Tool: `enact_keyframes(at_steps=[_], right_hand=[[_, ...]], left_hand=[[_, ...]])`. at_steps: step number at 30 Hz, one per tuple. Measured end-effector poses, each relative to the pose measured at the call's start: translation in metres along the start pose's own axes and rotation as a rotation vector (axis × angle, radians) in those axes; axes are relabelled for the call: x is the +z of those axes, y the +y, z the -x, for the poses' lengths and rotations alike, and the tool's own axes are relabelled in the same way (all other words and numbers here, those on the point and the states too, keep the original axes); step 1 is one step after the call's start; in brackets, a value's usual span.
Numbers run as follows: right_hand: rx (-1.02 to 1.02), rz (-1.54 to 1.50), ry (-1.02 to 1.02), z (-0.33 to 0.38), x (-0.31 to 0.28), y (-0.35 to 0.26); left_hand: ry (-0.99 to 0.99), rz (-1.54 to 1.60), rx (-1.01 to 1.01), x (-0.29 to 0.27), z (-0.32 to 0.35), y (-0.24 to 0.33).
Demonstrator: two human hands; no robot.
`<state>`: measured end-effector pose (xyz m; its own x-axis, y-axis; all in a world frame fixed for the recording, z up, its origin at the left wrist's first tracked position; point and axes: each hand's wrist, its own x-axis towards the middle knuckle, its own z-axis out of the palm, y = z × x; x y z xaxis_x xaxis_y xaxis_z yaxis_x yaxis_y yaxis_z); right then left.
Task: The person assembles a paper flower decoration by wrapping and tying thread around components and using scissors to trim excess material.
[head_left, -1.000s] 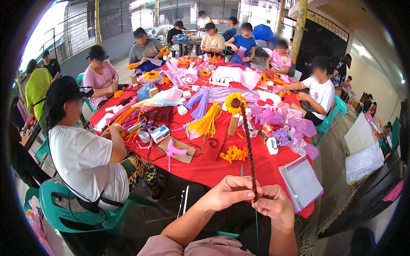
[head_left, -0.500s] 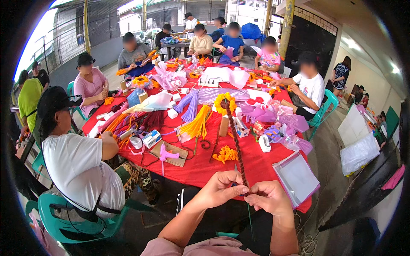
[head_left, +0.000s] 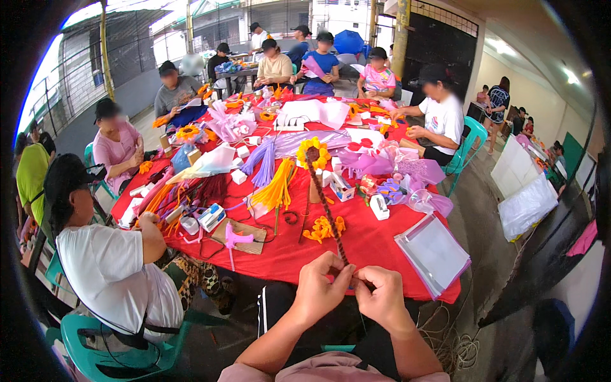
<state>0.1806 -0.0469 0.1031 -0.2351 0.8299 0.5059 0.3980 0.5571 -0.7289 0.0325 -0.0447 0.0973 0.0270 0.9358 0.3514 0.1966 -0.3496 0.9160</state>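
The brown stem's [head_left: 328, 210] lower end hides behind the fingers [head_left: 340, 270]; forearms cut off below.

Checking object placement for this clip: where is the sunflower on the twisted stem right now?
In the head view, the sunflower stands centre frame above the red table, its stem pinched between the left hand and right hand.

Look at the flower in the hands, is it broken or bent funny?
Nothing looks broken. The left hand and right hand pinch the lower end of a twisted brown stem, which leans slightly left up to a whole yellow sunflower head.
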Motion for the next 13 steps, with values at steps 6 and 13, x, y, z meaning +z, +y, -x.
enact_keyframes(at_steps=[6,13], right_hand=[[0.440,-0.743,-0.443,-0.001,-0.033,0.002],[0.463,-0.792,-0.509,0.004,-0.034,0.013]], left_hand=[[-0.540,0.800,-0.035,-0.019,-0.004,-0.004],[-0.516,0.754,-0.105,-0.017,-0.003,-0.017]])
